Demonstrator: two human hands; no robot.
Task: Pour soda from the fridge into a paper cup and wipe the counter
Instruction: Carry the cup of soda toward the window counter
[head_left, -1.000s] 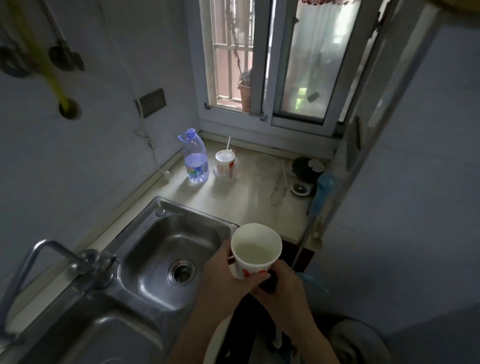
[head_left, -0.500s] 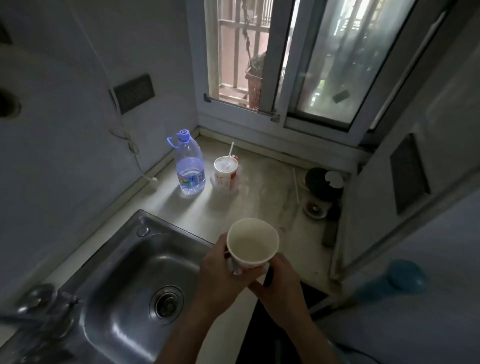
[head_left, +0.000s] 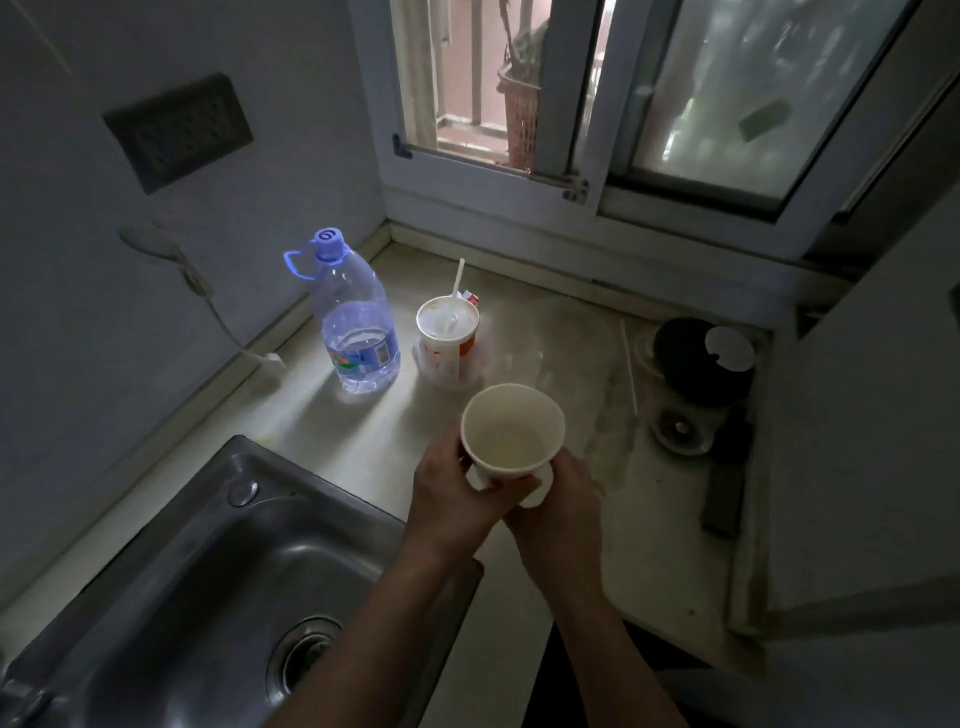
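Observation:
I hold a white paper cup (head_left: 511, 428) upright over the counter (head_left: 363, 431), just right of the sink. My left hand (head_left: 457, 499) grips its left side and base. My right hand (head_left: 558, 499) closes on its right side and base. The cup's inside looks pale and I cannot tell whether it holds liquid. No soda container is in view.
A steel sink (head_left: 218, 582) lies at the lower left. A clear water bottle (head_left: 356, 327) with a blue cap and a used cup with a straw (head_left: 447, 332) stand near the window. A dark round container (head_left: 701, 358) and small bits sit at the counter's right end.
The cup and both hands have moved forward from above the counter's front edge to over the counter. The view has shifted closer to the window corner.

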